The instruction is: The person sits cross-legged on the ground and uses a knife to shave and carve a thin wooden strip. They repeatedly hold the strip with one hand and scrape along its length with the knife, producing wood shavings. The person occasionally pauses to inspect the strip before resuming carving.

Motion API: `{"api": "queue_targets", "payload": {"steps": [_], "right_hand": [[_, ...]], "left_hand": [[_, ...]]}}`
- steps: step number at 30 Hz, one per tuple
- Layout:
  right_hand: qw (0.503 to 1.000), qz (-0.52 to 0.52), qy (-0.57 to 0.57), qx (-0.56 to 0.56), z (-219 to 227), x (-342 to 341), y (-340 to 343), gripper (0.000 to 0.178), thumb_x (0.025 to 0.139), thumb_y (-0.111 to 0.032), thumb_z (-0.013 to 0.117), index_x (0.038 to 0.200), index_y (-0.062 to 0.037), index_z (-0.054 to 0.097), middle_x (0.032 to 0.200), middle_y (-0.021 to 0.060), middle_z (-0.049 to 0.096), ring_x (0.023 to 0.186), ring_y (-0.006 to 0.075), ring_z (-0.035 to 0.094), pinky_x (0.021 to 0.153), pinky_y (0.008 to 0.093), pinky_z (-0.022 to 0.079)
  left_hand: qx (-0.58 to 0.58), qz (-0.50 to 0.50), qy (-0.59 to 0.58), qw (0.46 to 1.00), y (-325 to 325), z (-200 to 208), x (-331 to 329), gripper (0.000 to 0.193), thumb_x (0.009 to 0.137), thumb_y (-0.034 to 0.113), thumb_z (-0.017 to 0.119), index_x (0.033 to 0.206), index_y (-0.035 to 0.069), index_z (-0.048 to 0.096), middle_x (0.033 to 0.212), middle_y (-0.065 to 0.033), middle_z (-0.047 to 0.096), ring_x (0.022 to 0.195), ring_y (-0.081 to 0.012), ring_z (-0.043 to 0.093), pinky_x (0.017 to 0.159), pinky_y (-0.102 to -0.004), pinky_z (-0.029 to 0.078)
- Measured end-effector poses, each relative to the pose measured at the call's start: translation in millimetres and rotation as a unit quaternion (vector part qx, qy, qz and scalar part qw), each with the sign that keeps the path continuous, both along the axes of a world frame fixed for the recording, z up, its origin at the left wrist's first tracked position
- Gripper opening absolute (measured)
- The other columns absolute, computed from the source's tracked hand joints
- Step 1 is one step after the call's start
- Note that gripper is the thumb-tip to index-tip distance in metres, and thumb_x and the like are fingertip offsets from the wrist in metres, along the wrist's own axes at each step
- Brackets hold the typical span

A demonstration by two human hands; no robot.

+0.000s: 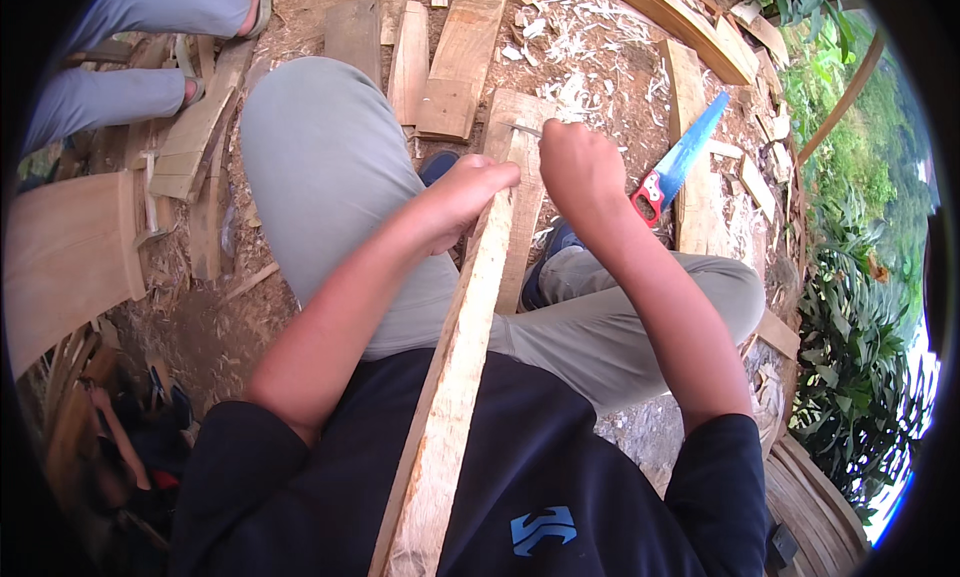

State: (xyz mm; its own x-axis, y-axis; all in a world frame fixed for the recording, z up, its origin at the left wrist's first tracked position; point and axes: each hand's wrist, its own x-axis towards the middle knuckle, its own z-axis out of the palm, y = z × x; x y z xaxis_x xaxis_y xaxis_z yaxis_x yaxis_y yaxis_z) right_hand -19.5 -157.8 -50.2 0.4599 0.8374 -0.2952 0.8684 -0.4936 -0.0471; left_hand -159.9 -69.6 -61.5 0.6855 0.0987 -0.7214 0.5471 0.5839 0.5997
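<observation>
A long, pale, rough-faced wooden strip [450,377] runs from the bottom edge up over my chest and between my thighs. My left hand [465,199] is closed around its far end. Just to the right of that end, my right hand [580,165] is closed in a fist on a thin-bladed tool. Its narrow, pointed metal blade [524,129] sticks out toward the left, apart from the strip; the handle is hidden in my fingers. Beneath the blade, a flat board [515,112] lies on the ground between my feet.
A handsaw [680,162] with a blue blade and red handle rests across a plank [688,97] at right. Curled wood shavings [590,27] and several boards [465,57] cover the earth ahead. Another person's legs [130,97] are far left; green plants [850,377] grow at right.
</observation>
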Motion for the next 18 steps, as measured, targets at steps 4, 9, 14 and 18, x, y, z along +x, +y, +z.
{"api": "queue_targets", "payload": {"steps": [4, 9, 14, 18], "right_hand": [[0.994, -0.085, 0.065, 0.011, 2.5, 22.0, -14.1, 0.019, 0.089, -0.018, 0.062, 0.092, -0.0003, 0.069, 0.088, 0.0228, 0.071, 0.085, 0.0390, 0.072, 0.077, 0.0460, 0.058], [0.987, -0.077, 0.141, 0.016, 75.5, 20.0, -25.3, 0.024, 0.089, -0.022, 0.064, 0.088, 0.0020, 0.068, 0.086, 0.0257, 0.069, 0.085, 0.0432, 0.069, 0.080, 0.0499, 0.055], [0.994, -0.045, 0.098, 0.018, 75.5, 6.8, -29.1, 0.023, 0.089, -0.020, 0.063, 0.087, 0.0019, 0.068, 0.084, 0.0249, 0.070, 0.084, 0.0410, 0.071, 0.076, 0.0484, 0.057], [0.998, -0.024, 0.042, 0.040, 66.3, -11.6, -29.8, 0.019, 0.090, -0.019, 0.063, 0.087, -0.0011, 0.068, 0.075, 0.0214, 0.069, 0.075, 0.0396, 0.070, 0.069, 0.0477, 0.057]], "left_hand": [[-0.005, 0.006, -0.006, 1.000, -2.1, -14.8, -2.1, 0.021, 0.091, 0.024, 0.057, 0.093, 0.003, 0.052, 0.081, -0.0047, 0.048, 0.066, -0.0164, 0.056, 0.048, -0.0386, 0.059], [0.001, 0.019, 0.005, 1.000, -1.8, -9.9, -1.0, 0.019, 0.091, 0.021, 0.057, 0.093, 0.003, 0.053, 0.081, -0.0043, 0.048, 0.067, -0.0162, 0.057, 0.047, -0.0378, 0.059], [-0.020, 0.044, 0.019, 0.999, -6.2, 11.2, 2.0, 0.018, 0.090, 0.021, 0.057, 0.091, 0.003, 0.053, 0.073, -0.0024, 0.047, 0.053, -0.0141, 0.054, 0.046, -0.0370, 0.058], [-0.015, 0.052, 0.035, 0.998, -7.0, 14.7, 5.0, 0.020, 0.090, 0.022, 0.058, 0.088, 0.004, 0.052, 0.069, -0.0020, 0.046, 0.049, -0.0140, 0.052, 0.046, -0.0375, 0.059]]}}
